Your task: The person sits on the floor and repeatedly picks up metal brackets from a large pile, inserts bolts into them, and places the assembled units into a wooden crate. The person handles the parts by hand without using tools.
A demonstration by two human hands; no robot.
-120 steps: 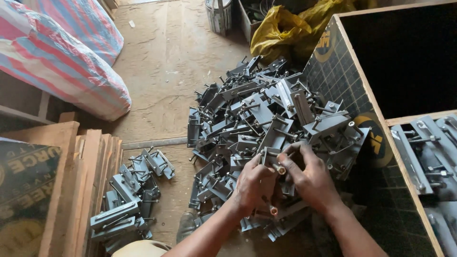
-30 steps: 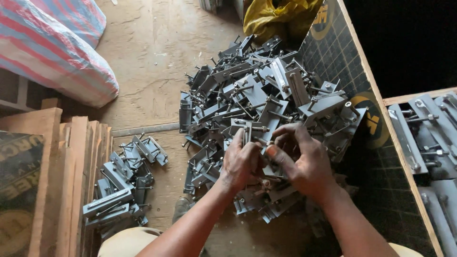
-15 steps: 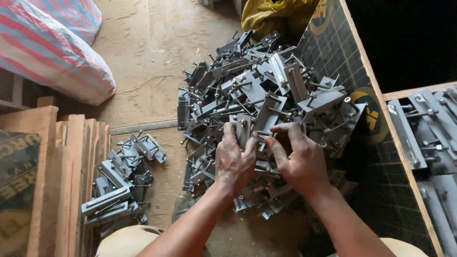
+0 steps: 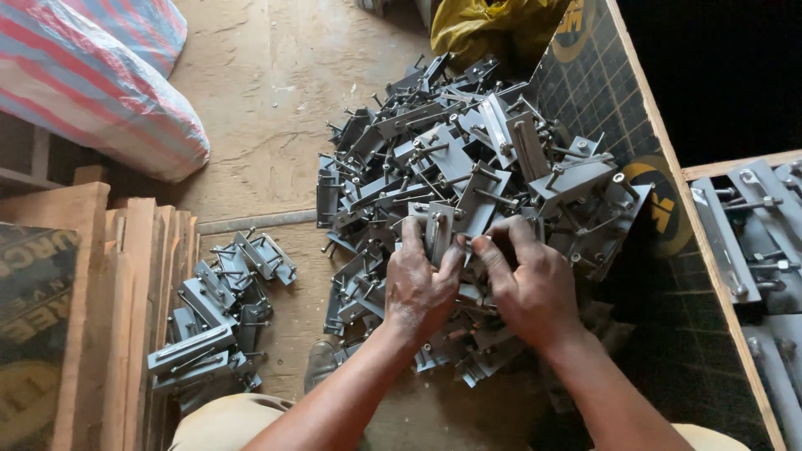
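From the head camera, looking straight down, both hands are at the near edge of a big heap of grey metal brackets [image 4: 468, 175] piled on the dusty floor [image 4: 267, 92]. Each bracket is a flat plate with threaded bolts sticking out, and they lie tangled at all angles. The left hand [image 4: 418, 280] is closed around one upright bracket [image 4: 438, 230] at the front of the heap, its thumb and fingers wrapped over the plate's edges. The right hand [image 4: 526, 280] sits just beside it, fingers curled and pinching at the same bracket from the other side, the fingertips of the two hands nearly meeting.

The heap leans against the dark, grid-patterned side of a wooden-edged crate [image 4: 668, 276] that runs along the right of the floor. Beyond the crate's rim, at the far right, more grey plates with bolts [image 4: 748, 230] lie in a row. A crumpled yellow sack [image 4: 484, 29] rests at the far end of the heap. To the left, well apart from the hands, a smaller pile of brackets [image 4: 221, 313] lies on the floor next to a stack of wooden boards [image 4: 109, 301] standing on edge. A red, white and blue striped bag [image 4: 92, 75] fills the far left corner. The person's light-coloured trouser knees [image 4: 217, 426] show at the near edge.
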